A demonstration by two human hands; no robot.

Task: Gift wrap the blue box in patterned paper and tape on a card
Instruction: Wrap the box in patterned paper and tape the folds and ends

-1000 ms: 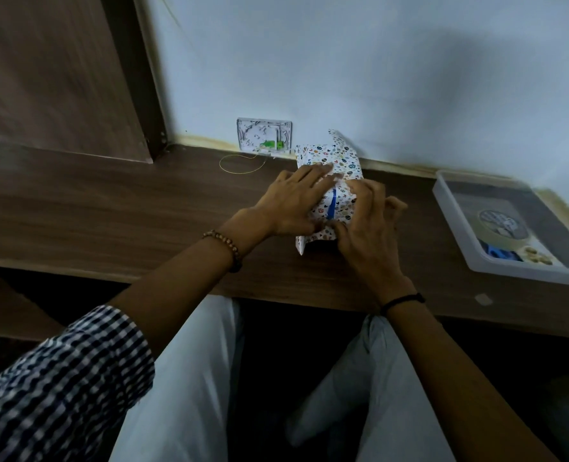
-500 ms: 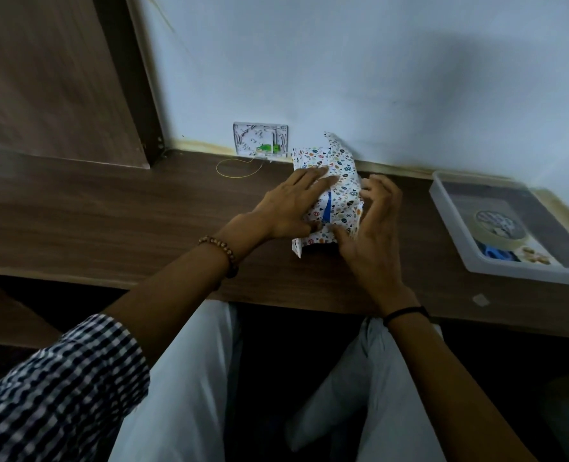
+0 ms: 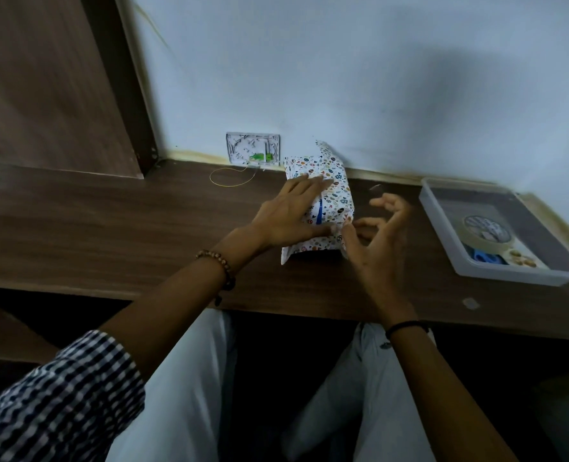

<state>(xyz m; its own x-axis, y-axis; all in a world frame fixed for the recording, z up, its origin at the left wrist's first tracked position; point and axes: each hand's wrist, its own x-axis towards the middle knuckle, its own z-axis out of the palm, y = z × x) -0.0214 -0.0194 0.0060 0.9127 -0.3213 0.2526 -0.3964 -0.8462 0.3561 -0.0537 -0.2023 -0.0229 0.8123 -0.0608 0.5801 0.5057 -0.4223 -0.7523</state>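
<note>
While flat left hand (image 3: 286,216) presses paper (image 3: 337,191), right hand (image 3: 379,243) seems spread

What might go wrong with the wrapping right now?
The seam may spring open: only the left hand presses the patterned paper down, and I see no tape on it. A strip of blue box shows between the paper edges, so they might not cover it. The tape roll lies apart in the tray.
</note>
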